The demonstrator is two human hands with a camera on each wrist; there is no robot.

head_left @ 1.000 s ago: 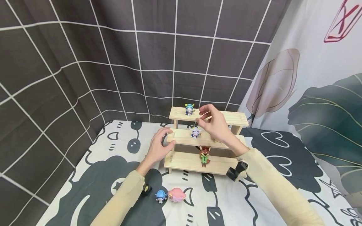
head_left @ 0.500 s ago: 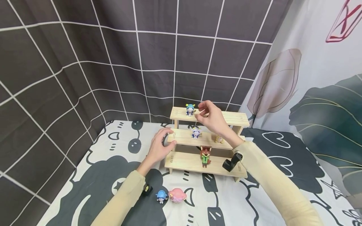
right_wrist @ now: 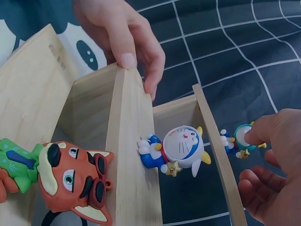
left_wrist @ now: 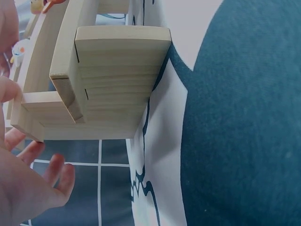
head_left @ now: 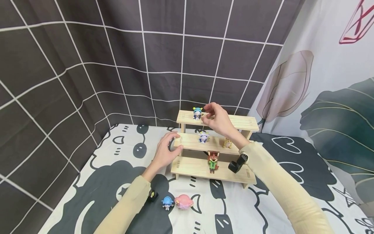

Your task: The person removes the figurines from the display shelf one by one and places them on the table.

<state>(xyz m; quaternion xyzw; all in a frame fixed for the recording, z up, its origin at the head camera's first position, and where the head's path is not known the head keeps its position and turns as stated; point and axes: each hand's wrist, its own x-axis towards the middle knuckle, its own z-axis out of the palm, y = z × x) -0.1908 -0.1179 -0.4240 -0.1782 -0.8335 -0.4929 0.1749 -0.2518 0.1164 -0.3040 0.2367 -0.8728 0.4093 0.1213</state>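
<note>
In the head view my left hand (head_left: 165, 151) grips the left end of the middle board of a three-tier wooden display shelf (head_left: 239, 121), thumb in front. My right hand (head_left: 217, 120) hovers by the top board, fingers loosely bent, just right of a Doraemon figurine in a teal hat (head_left: 197, 113). In the right wrist view the thumb overlaps that figurine; whether it touches I cannot tell. A white-hooded Doraemon figurine (right_wrist: 181, 148) sits on the middle board, with a yellow figurine (head_left: 227, 143) to its right. A fox figurine in green (head_left: 213, 162) stands on the bottom board.
On the patterned cloth (head_left: 239, 208) before the shelf lie a small blue figurine (head_left: 167, 202) and a pink figurine (head_left: 183, 201). A dark gridded curtain (head_left: 157, 81) hangs close behind the shelf. The right forearm passes in front of the shelf's right side.
My right hand has shifted slightly up and left, closer to the teal-hatted figurine. Its forearm has uncovered the yellow figurine. The left hand stays on the shelf.
</note>
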